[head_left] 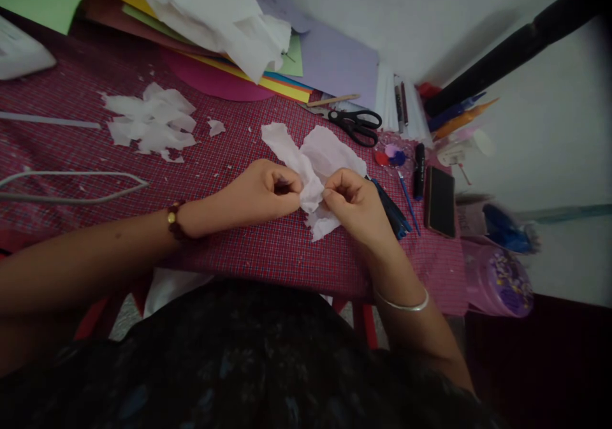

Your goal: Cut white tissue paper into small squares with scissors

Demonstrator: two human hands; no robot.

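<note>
A crumpled piece of white tissue paper (312, 187) is pinched between both hands above the checked red cloth. My left hand (261, 193) grips its left side, fingers curled, a beaded bracelet on the wrist. On the other side, my right hand (356, 203) pinches it between thumb and forefinger, a silver bangle on the wrist. Larger tissue (332, 150) spreads behind and beneath the fingers. Off to the left lies a heap of torn white tissue (150, 121), with a small scrap (217, 127) beside it.
Black-handled scissors (356, 123) lie behind the tissue. To the right are a black marker (419, 171), a thin blue brush (408, 203) and a phone (440, 201). Coloured sheets (339, 62) are stacked at the back. A pink container (497, 279) stands at the right edge.
</note>
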